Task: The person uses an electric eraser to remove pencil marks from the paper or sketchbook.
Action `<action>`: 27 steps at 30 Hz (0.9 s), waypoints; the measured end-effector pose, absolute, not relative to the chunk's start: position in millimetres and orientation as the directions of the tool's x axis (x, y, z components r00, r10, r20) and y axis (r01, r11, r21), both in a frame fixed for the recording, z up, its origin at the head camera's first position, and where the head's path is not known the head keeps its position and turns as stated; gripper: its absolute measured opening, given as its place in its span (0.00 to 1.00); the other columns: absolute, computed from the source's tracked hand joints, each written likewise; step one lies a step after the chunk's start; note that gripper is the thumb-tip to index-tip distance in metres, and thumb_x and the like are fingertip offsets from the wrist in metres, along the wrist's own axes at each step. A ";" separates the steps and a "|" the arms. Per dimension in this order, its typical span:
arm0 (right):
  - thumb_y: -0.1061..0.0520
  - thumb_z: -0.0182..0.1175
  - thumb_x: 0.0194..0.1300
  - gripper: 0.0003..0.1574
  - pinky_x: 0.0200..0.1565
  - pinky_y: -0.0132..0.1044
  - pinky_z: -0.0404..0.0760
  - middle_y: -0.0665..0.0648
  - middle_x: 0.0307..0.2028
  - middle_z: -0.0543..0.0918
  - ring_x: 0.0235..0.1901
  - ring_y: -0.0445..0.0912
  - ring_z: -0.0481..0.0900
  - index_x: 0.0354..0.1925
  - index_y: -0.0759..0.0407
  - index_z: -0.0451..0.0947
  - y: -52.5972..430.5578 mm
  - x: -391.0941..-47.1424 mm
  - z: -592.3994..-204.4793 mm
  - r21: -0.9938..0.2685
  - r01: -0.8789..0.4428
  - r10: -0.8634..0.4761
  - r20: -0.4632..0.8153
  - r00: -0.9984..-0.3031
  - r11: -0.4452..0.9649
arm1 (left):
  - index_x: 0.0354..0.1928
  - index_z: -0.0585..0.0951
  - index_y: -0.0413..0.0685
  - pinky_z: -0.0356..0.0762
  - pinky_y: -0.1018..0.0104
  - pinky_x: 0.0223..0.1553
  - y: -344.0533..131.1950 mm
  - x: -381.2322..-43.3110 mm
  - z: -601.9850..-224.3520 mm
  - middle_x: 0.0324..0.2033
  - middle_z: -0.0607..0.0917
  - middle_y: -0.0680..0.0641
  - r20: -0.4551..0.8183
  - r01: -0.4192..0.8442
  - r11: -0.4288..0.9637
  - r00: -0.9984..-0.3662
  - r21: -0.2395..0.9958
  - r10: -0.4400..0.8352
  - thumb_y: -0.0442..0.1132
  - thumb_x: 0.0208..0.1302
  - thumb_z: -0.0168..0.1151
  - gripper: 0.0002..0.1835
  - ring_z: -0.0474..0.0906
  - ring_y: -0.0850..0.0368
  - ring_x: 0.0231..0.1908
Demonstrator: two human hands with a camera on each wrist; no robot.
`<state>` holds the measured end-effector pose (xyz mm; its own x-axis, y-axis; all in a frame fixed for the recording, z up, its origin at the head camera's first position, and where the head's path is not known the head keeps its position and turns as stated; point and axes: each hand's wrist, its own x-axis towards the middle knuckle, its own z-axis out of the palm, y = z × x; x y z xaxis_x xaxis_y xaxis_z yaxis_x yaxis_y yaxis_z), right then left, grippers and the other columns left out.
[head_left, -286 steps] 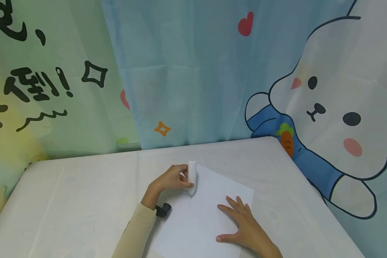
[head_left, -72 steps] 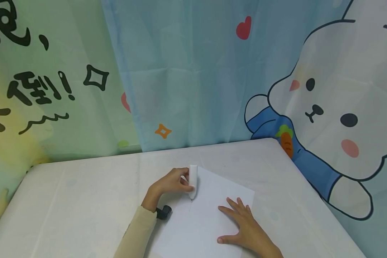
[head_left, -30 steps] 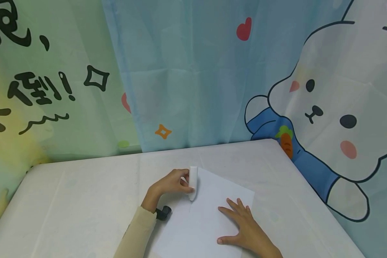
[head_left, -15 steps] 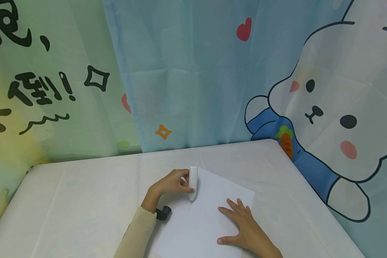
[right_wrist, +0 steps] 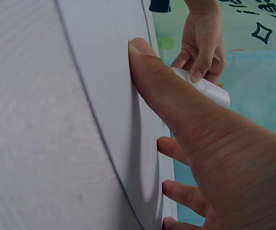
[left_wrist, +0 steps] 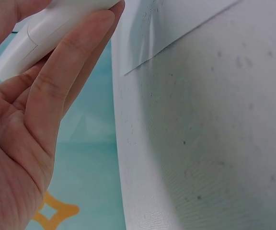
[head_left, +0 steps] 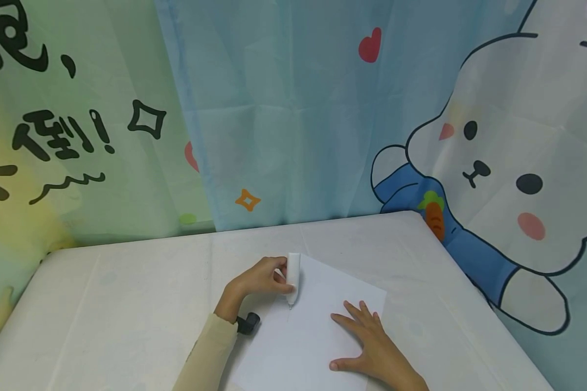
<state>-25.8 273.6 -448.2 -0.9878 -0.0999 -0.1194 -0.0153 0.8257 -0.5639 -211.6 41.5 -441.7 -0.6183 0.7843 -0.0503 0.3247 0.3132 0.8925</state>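
My left hand (head_left: pixel 261 278) pinches a thick white pen-shaped tube (head_left: pixel 293 271) between thumb and fingers. The tube stands nearly upright, narrow tip down, at the left part of a white paper sheet (head_left: pixel 313 331). Faint thin marks show on the sheet just below the tip; whether the tip touches the paper I cannot tell. In the left wrist view a seam crosses the tube's body (left_wrist: pixel 37 40), while its tip is out of frame. My right hand (head_left: pixel 374 345) rests on the sheet's right side with fingers and thumb spread, its fingertips on the paper in the right wrist view.
A white cloth covers the table (head_left: pixel 127 320) under the sheet. Behind and to the right hangs a printed curtain (head_left: pixel 283 119) with a rabbit and lettering. A small black camera (head_left: pixel 248 322) is strapped to my left wrist.
Compared with the oldest frame, the tube and left hand sit slightly nearer to me on the sheet. Over the last second the hands hold almost still. The right hand stays in place.
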 end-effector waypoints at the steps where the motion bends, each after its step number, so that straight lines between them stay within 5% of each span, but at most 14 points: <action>1: 0.34 0.76 0.39 0.57 0.66 0.69 0.41 0.70 0.70 0.62 0.70 0.72 0.45 0.63 0.58 0.72 273.5 -25.7 -448.2 -0.565 -0.017 -0.101 -0.118 -0.988 0.825 | 0.38 0.75 0.38 0.78 0.75 0.38 41.5 -211.7 -441.7 0.33 0.79 0.50 -0.051 0.325 0.314 -0.618 0.892 0.784 0.31 0.56 0.70 0.13 0.83 0.62 0.35; 27: 0.34 0.76 0.39 0.57 0.66 0.69 0.42 0.69 0.70 0.62 0.71 0.72 0.45 0.64 0.58 0.72 273.5 -25.6 -448.4 -0.564 -0.013 -0.099 -0.122 -0.988 0.826 | 0.40 0.75 0.37 0.77 0.74 0.38 40.6 -210.9 -441.6 0.33 0.79 0.50 -0.053 0.312 0.304 -0.613 0.900 0.788 0.31 0.55 0.70 0.13 0.82 0.62 0.35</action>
